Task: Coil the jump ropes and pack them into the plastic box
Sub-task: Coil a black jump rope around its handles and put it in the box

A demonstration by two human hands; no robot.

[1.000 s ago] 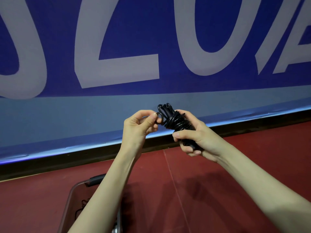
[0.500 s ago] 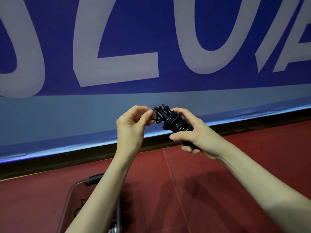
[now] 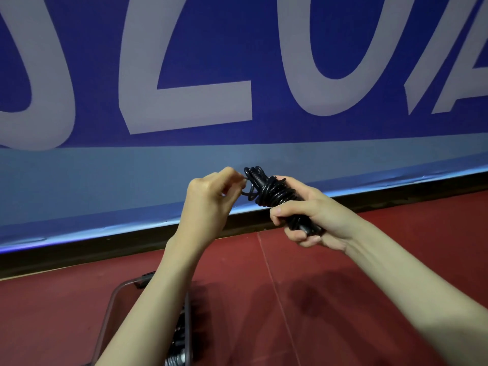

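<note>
A black jump rope [image 3: 272,192] is wound in tight turns around its handles and held up in front of me. My right hand [image 3: 311,215] grips the bundle's lower half, thumb across the front. My left hand [image 3: 211,204] pinches a loose loop of the cord at the bundle's upper left end. Below, the clear plastic box [image 3: 111,310] stands on the floor, partly hidden behind my left forearm, with dark ropes and a grey handle visible inside.
A red floor [image 3: 290,299] with a thin seam line runs under my arms. A blue banner wall [image 3: 237,75] with large pale letters stands close ahead, and a black baseboard [image 3: 79,249] lies along its foot.
My left hand has slid left and turned, pulling a small loop of cord out from the bundle's end. The right hand keeps its grip and the bundle stays almost still.
</note>
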